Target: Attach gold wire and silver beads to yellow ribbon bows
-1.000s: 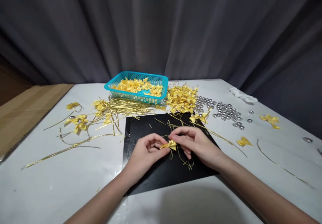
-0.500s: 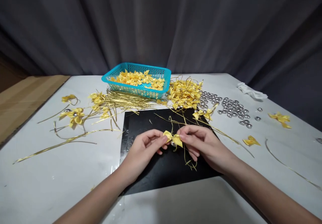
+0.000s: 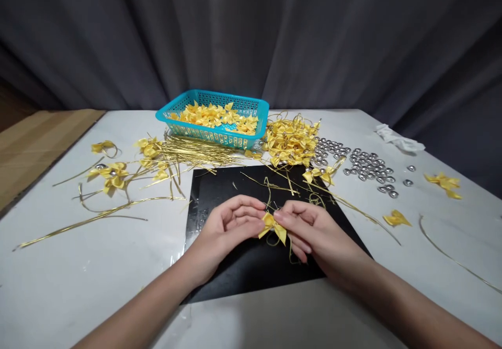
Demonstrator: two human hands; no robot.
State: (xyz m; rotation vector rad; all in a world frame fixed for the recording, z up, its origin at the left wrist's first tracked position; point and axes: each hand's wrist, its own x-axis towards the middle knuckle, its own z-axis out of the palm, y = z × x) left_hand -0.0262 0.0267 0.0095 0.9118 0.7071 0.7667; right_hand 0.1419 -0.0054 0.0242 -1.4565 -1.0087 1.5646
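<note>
A yellow ribbon bow is held between my two hands above a black mat. My left hand pinches the bow's left side between thumb and fingers. On the other side, my right hand grips the bow near its middle with thumb and forefinger. Thin gold cord loops hang under the bow beside my right fingers. The silver bead on the bow is not visible now.
Behind the mat, a blue basket holds yellow bows. Gold wires lie before it, with a pile of finished-looking bows to the right. Silver beads are scattered farther right, near a white cloth.
The bow has turned and tilted, its tails now pointing down, and its silver bead has gone out of sight. My right fingers have moved to its middle. The view has shifted slightly.
</note>
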